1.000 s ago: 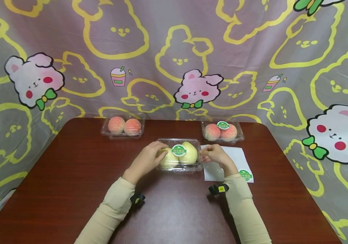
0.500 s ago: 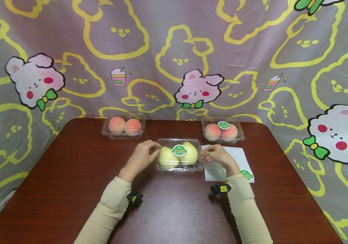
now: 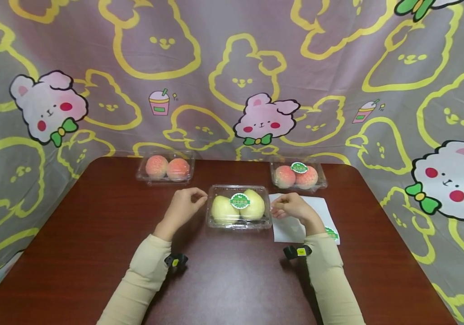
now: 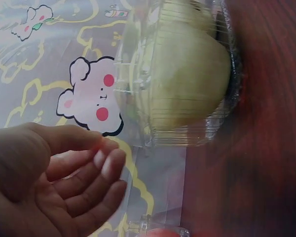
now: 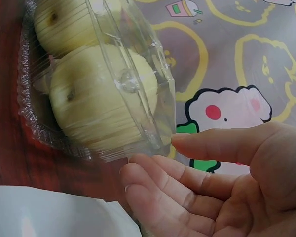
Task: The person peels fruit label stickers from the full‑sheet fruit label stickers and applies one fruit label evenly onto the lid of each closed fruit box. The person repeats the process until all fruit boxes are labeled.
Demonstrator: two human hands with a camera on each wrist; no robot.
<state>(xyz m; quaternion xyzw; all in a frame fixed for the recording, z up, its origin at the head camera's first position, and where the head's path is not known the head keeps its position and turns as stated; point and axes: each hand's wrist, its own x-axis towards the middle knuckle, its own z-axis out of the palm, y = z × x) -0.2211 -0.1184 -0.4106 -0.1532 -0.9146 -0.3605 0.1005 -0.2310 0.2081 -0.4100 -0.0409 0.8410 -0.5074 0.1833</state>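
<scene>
A clear plastic clamshell box (image 3: 217,222) with two pale yellow-green pears (image 3: 253,204) stands mid-table, lid down, a round green-and-white sticker (image 3: 240,201) on top. Left of the box, and apart from it, is my left hand (image 3: 180,208), its fingers loosely bent with nothing between them. In the left wrist view, that thumb's tip meets the index finger near the box's end. My right hand (image 3: 295,210) is at the right end of the box. Its thumb and fingers (image 5: 187,185) are parted near the lid's edge; whether they touch it I cannot tell.
Under and beside my right hand lies a white sheet (image 3: 319,210) bearing a green sticker (image 3: 331,233). Behind, at left, is a clear box of two peaches (image 3: 157,167). Another peach box (image 3: 322,179) with a sticker stands back right. A patterned curtain (image 3: 199,67) encloses the table.
My left hand has let go of the pear box and drawn back to the left. The right hand has shifted slightly to the right. The box stays in place.
</scene>
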